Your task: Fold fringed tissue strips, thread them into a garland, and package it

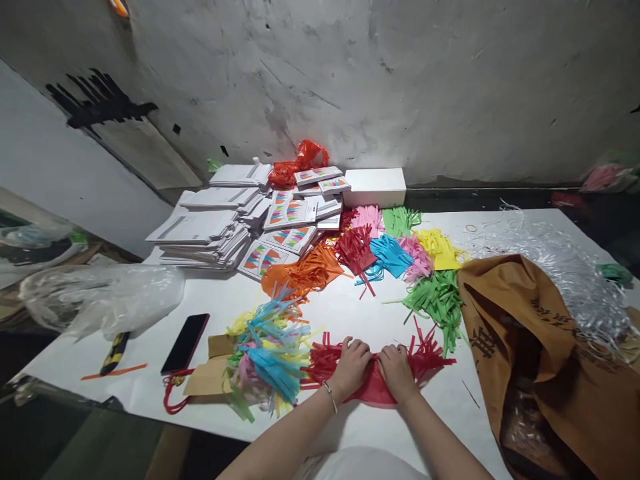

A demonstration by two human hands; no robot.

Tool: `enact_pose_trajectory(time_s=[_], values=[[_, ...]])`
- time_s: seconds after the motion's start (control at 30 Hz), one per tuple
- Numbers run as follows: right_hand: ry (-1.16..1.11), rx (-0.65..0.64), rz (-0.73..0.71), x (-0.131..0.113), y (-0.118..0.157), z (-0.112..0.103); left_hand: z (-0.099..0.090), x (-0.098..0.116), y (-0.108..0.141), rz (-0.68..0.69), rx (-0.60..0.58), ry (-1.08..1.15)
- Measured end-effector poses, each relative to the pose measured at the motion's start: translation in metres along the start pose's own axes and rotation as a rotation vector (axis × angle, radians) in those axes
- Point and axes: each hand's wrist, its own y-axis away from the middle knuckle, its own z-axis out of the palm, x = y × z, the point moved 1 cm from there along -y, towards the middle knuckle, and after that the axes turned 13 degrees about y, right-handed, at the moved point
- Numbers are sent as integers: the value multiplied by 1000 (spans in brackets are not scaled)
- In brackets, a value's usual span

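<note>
A red fringed tissue-paper tassel [376, 390] lies flat on the white table, its cut strips spreading out to both sides. Both hands press on its uncut middle band. My left hand [354, 363] has curled fingers on the paper and wears a bracelet at the wrist. Close beside it, my right hand [396, 368] grips the same band, fingers bent and thumb toward the left hand. The parts of the paper under the fingers are hidden. Left of the hands, a pile of blue, yellow, pink and green tassels [275, 350] rests against brown cardboard [207, 380].
Behind lie orange tassels [303, 273], green tassels [437, 300] and other coloured bundles. Stacked white packets [195, 227], printed cards [290, 213] and a white box [375, 187] stand near the wall. A phone [185, 343] and cutter [115, 353] lie left, a brown bag [520, 300] right.
</note>
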Motion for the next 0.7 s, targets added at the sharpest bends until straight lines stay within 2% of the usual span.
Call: enact_pose_trajectory(time_s=[0.3, 0.5, 0.7], values=[[27, -33, 27, 9, 5, -3, -3, -5, -3, -260, 31, 99], [24, -25, 191, 23, 11, -13, -11, 2, -10, -343, -55, 65], [43, -30, 321, 19, 8, -21, -9, 13, -20, -443, -67, -70]])
